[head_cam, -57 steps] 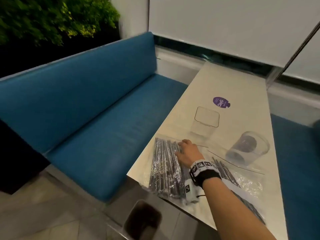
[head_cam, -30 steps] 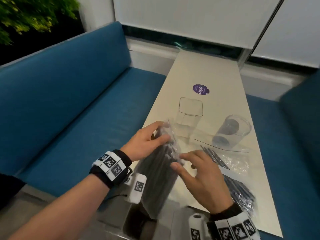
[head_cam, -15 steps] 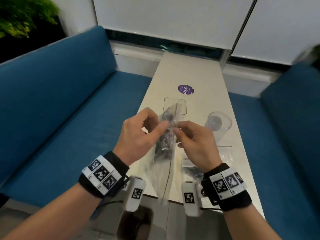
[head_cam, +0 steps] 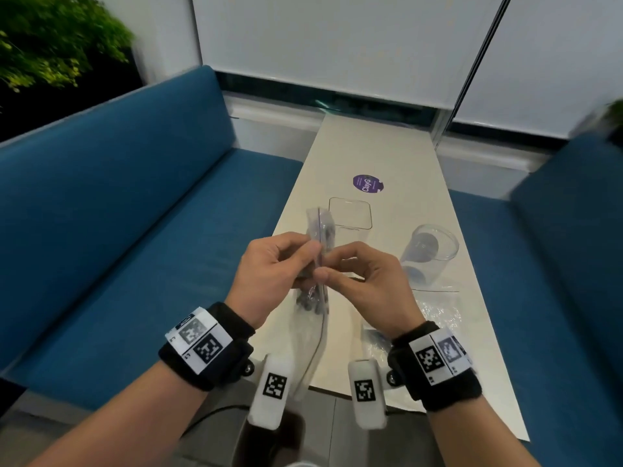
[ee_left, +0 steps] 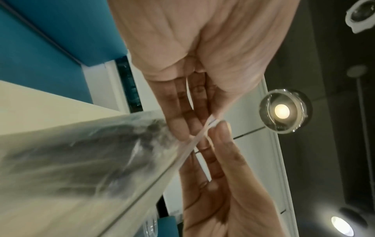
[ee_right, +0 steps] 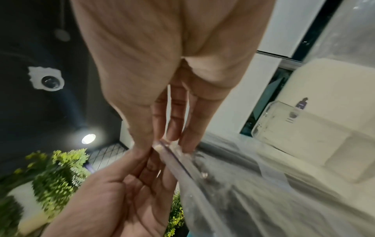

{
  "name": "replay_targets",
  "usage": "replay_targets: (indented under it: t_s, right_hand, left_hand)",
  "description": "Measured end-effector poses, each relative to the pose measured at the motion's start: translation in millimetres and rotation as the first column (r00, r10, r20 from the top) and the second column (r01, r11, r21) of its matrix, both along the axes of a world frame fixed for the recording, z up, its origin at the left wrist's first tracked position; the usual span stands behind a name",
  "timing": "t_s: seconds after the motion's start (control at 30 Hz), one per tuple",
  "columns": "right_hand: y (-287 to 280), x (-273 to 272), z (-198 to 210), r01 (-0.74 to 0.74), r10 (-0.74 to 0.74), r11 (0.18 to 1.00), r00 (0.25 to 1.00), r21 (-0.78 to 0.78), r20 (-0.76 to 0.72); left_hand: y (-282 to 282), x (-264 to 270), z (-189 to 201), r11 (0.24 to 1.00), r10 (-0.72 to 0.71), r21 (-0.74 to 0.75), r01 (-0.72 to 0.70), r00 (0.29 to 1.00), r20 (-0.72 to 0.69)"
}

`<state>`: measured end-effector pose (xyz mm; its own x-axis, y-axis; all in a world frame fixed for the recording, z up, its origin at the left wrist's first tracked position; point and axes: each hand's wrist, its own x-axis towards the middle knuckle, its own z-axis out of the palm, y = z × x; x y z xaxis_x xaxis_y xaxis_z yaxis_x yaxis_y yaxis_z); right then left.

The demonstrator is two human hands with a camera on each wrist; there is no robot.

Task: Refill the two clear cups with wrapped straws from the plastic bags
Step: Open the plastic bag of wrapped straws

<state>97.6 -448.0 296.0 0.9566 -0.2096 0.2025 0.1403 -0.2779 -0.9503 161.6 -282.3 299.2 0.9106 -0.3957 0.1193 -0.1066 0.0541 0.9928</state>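
While the long blue upholstered bench [head_cam: 141,210] runs along the left of the pale narrow counter [head_cam: 381,153], your left hand [head_cam: 273,274] pinches one side of the sealed top edge of the clear plastic bag of dark wrapped straws [head_cam: 315,298], held upright above the counter's near end. Your right hand [head_cam: 367,284] pinches the other side of that same strip, both grips closed on it. Beyond the bag stands the square clear plastic cup [head_cam: 350,214]. Right of it lies the round clear plastic cup [head_cam: 428,251], tipped on its side, with the second crumpled clear plastic bag [head_cam: 435,311] nearer you.
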Motion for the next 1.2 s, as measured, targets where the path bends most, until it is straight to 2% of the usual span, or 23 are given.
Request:
replay_targets:
  t_s: [0.17, 0.3, 0.4, 0.5, 0.7, 0.83, 0.9, 0.93, 1.0, 1.07, 1.13, 1.2]
  right_hand:
    - [4.0, 3.2, 10.7, 0.032, -0.034, 0.998, 0.999, 0.058, 0.028]
    - [-0.8, 5.9, 20.7, -0.028, 0.028, 0.999, 1.000, 0.032, 0.006]
    - [-11.7, 6.3, 22.9, -0.062, 0.069, 0.991, 0.996, 0.121, -0.055]
    - [-24.7, 8.0, 18.3, -0.027, 0.041, 0.983, 0.996, 0.181, -0.074]
    - [-22.8, 9.7, 9.9, -0.038, 0.037, 0.985, 0.999, -0.168, -0.013]
    - [-54.4, 20.8, 17.1, 0.159, -0.212, 0.898, 0.973, -0.411, -0.086]
    - [-51.6, 20.7, 21.5, 0.185, -0.270, 0.858, 0.956, -0.479, -0.115]
    - [-44.5, 20.2, 21.3, 0.163, -0.260, 0.867, 0.954, -0.471, -0.149]
    - [-28.6, 18.1, 15.0, 0.038, -0.147, 0.925, 0.953, -0.377, -0.264]
    - [-24.9, 17.0, 4.0, -0.060, -0.045, 0.939, 0.955, -0.339, -0.294]
    - [-35.0, 18.9, -0.1, 0.050, -0.117, 0.948, 0.973, -0.313, -0.198]
    - [-45.6, 19.6, 0.8, 0.247, -0.274, 0.927, 0.960, -0.283, -0.059]
  left_hand:
    - [0.1, -2.9, 5.9, 1.000, -0.009, -0.005, 0.009, 1.000, -0.007]
    - [-5.8, -0.1, 8.4, 0.999, -0.050, -0.013, 0.050, 0.999, 0.003]
    - [-5.7, 5.0, 8.5, 0.991, -0.133, -0.034, 0.131, 0.989, -0.057]
    - [-8.4, 7.6, 7.0, 0.986, -0.151, -0.097, 0.138, 0.979, -0.140]
    - [-18.7, 7.4, 3.5, 0.990, -0.138, 0.018, 0.139, 0.988, -0.074]
    - [-12.3, 22.0, 5.1, 0.997, -0.077, -0.031, 0.073, 0.983, -0.168]
    - [-13.5, 26.7, 6.7, 0.998, -0.061, -0.049, 0.051, 0.968, -0.244]
    - [-15.4, 26.9, 7.4, 0.998, -0.055, -0.050, 0.043, 0.962, -0.268]
    - [-18.3, 24.4, 7.9, 0.997, -0.064, -0.062, 0.048, 0.957, -0.282]
    - [-16.9, 23.1, 2.0, 0.997, -0.072, -0.046, 0.062, 0.967, -0.246]
    - [-10.1, 25.1, -4.6, 1.000, 0.007, 0.030, -0.001, 0.978, -0.207]
    - [-2.2, 31.4, -10.2, 0.985, 0.113, 0.150, -0.088, 0.979, -0.168]
